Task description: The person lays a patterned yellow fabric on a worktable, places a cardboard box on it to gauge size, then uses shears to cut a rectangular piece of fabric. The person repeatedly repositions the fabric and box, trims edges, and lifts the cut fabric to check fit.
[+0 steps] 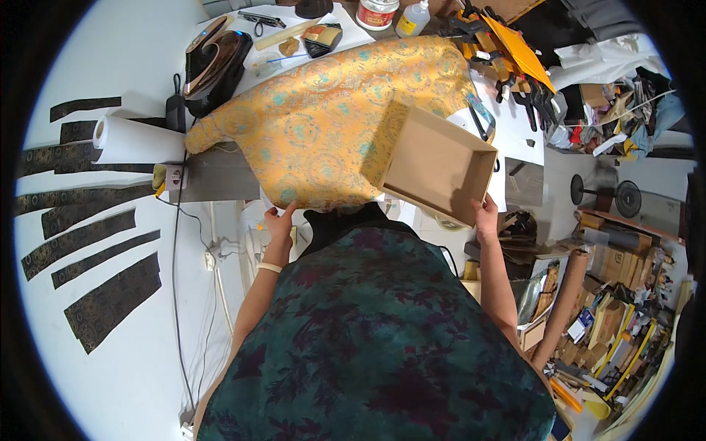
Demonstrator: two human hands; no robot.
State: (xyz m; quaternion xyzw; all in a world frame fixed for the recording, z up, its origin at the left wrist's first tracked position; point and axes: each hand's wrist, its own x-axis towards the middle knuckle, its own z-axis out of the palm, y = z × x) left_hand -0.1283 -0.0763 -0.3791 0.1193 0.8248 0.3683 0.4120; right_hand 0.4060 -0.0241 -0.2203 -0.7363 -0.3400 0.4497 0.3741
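Shallow brown cardboard box tray (441, 165), open side up, tilted, lying over the right part of the yellow brocade fabric (331, 125), just right of picture centre. Gripped at its near right corner by the right hand (485, 217), fingers curled over the rim at about 5 o'clock of the box. Brocade patterned with teal roundels, spread over the worktable (220, 180), its near edge hanging off the front. Left hand (279, 220) at 8 o'clock of the box, fingertips pinching that hanging fabric edge; a pale band on the wrist.

At 12 o'clock of the box, a cluster of black and orange spring clamps (507, 73) beside an orange sheet (518, 48). At 11 o'clock, along the far table edge, a white tub with a red lid (376, 13) and a small clear bottle (413, 18). At 10 o'clock, a brush (322, 38), scissors (259, 20), and a glossy dark and copper moulded form (213, 62). At 9 o'clock, a white paper roll (132, 140) at the table's left end. Further left, toward 8 o'clock, dark patterned fabric strips (88, 242) laid out in rows on a white surface (125, 367). At 4 o'clock, a brown cardboard tube (562, 309) leaning by cluttered shelves (618, 309). At 3 o'clock, a small fan (625, 197).
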